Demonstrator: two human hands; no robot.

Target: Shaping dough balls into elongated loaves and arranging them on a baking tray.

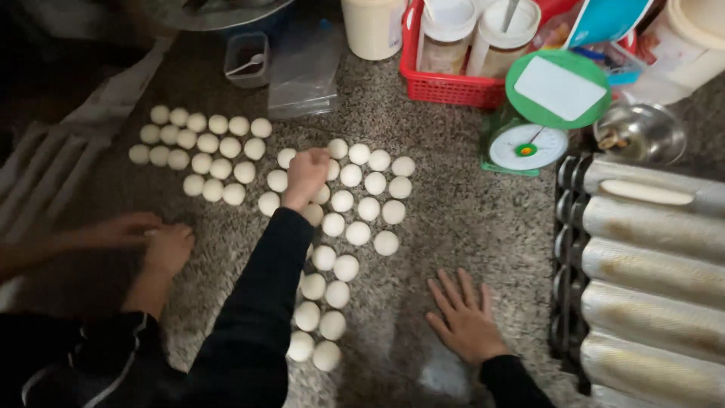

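Several round white dough balls [358,233] lie in rows on the speckled stone counter [468,219]. A second cluster of dough balls [202,151] lies further left. My left hand [305,175], in a black sleeve, reaches into the top of the middle cluster with its fingers curled down over a dough ball. My right hand [464,321] rests flat on the counter with its fingers spread, right of the lowest balls and holding nothing. A co-worker's two hands [155,240] press together on the counter at the left.
A green kitchen scale [540,113] stands at the back right. Behind it is a red basket [442,83] of jars. A corrugated metal baguette tray [649,279] holding one long dough piece [646,192] fills the right edge. A small plastic tub [247,59] sits at the back.
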